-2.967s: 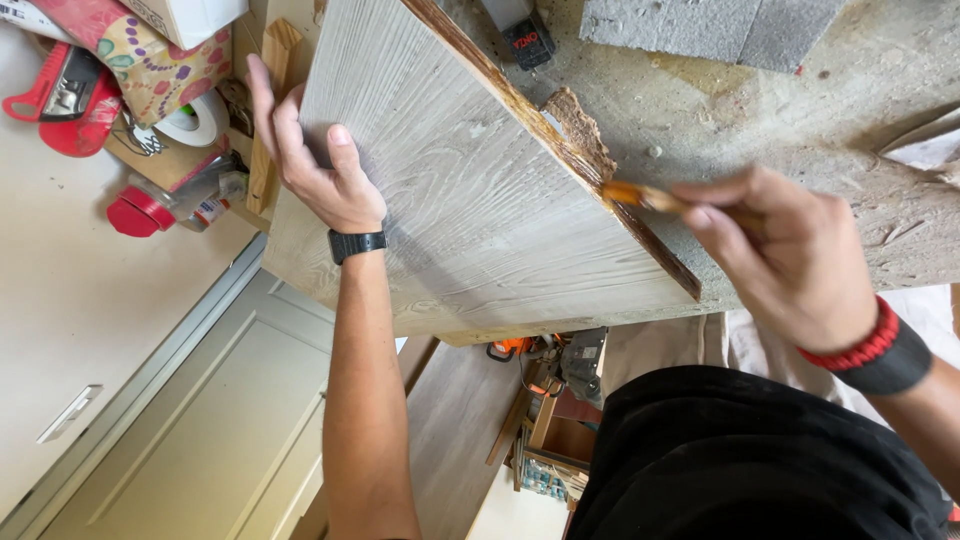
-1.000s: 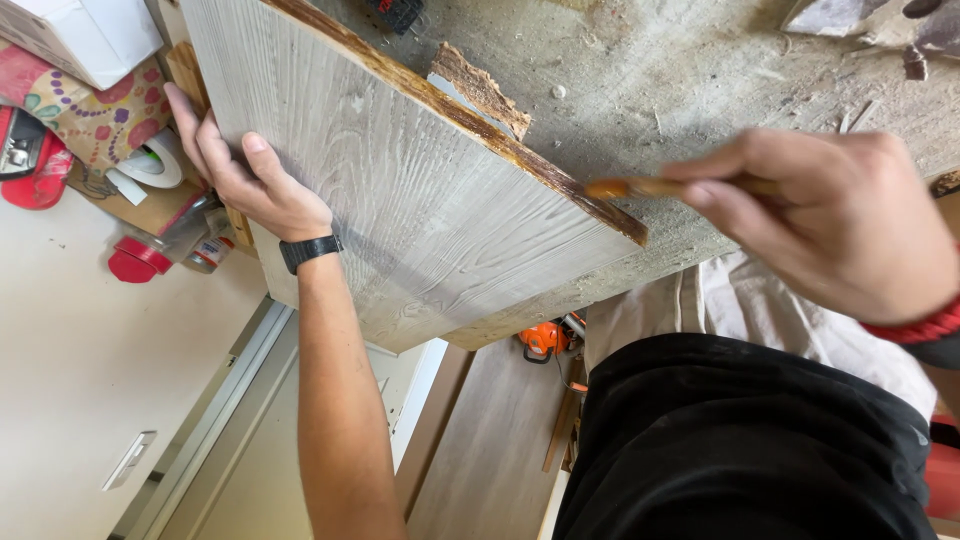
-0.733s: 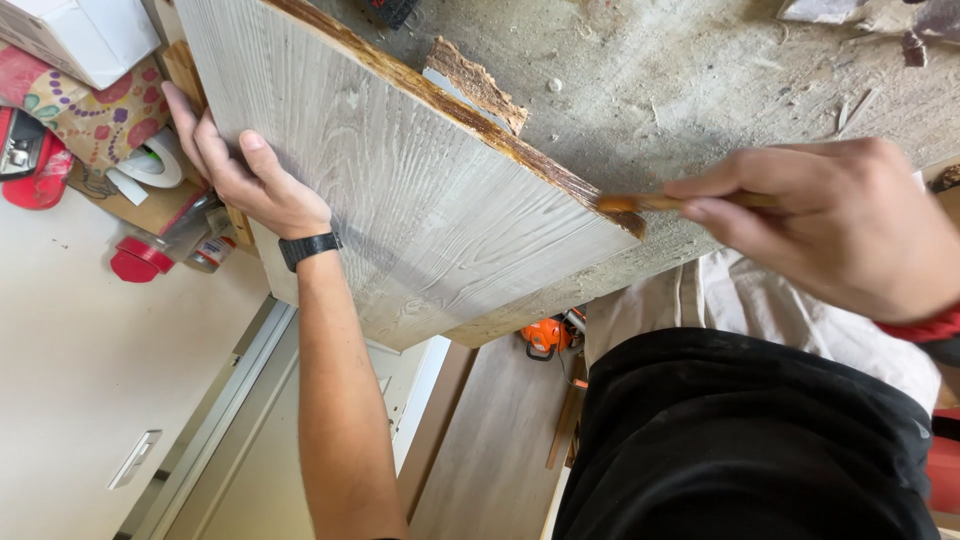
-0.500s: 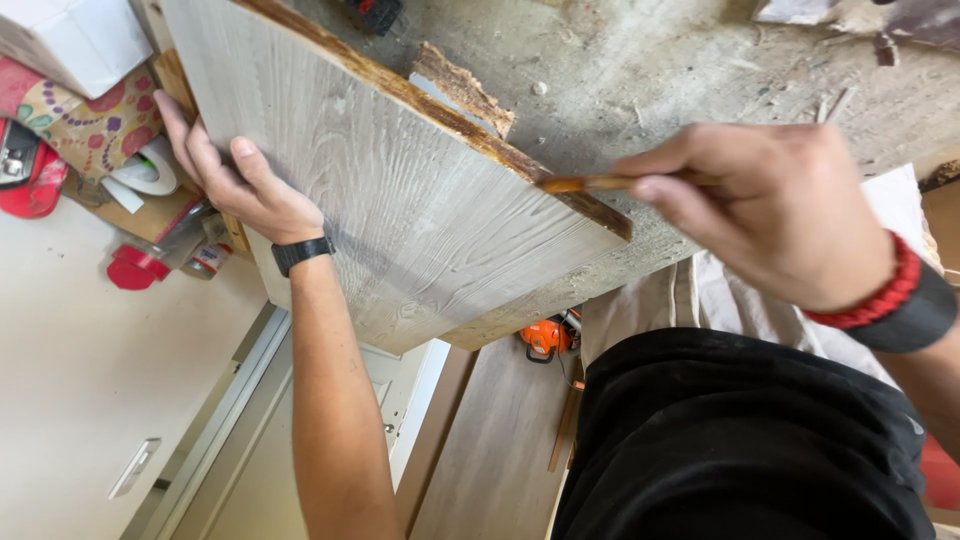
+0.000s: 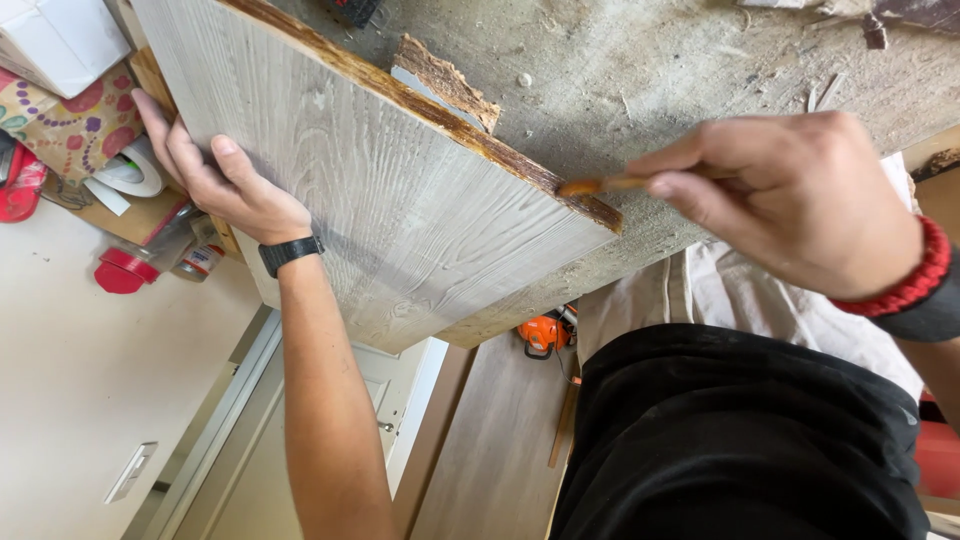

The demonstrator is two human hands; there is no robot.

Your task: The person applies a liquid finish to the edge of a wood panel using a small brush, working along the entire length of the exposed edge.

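Observation:
A grey-washed wooden board (image 5: 400,190) with a rough brown bark edge stands tilted on a dusty workbench (image 5: 680,70). My left hand (image 5: 225,185), with a black watch on its wrist, lies flat against the board's left side and steadies it. My right hand (image 5: 800,195), with a red and a black band on its wrist, pinches a thin brush (image 5: 600,185) whose brown-stained tip touches the bark edge near the board's right corner. A loose piece of bark (image 5: 445,80) lies on the bench just behind the board.
At the left are a patterned box (image 5: 65,135), a roll of white tape (image 5: 130,175), a red lid (image 5: 125,272) and a white box (image 5: 55,40). An orange tool (image 5: 545,332) lies on the floor below. White cabinet doors (image 5: 240,440) stand under the board.
My right hand has worked the brush tip back and forth along the bark edge near the right corner. The left hand keeps its place on the board.

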